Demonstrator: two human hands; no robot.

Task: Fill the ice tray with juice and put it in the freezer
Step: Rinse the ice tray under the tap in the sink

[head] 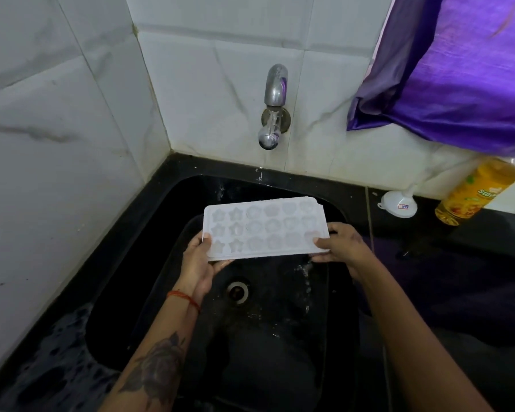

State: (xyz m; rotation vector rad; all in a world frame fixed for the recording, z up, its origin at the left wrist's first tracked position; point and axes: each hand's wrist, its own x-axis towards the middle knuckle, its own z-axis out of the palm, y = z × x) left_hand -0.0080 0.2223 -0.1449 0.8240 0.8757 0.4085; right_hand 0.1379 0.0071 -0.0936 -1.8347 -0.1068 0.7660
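Note:
A white plastic ice tray (263,227) with star and flower shaped moulds hovers level above the black sink (167,263), below the tap. My left hand (198,260) grips its left short end, thumb on top and fingers underneath. My right hand (344,243) grips the right short end the same way. The moulds look empty; no juice is in view.
A chrome tap (274,105) sticks out of the white tiled wall; no water runs from it. The sink drain (238,291) lies under the tray. On the dark counter at right lie a white funnel (397,205) and a yellow oil bottle (473,191). Purple cloth (458,69) hangs above.

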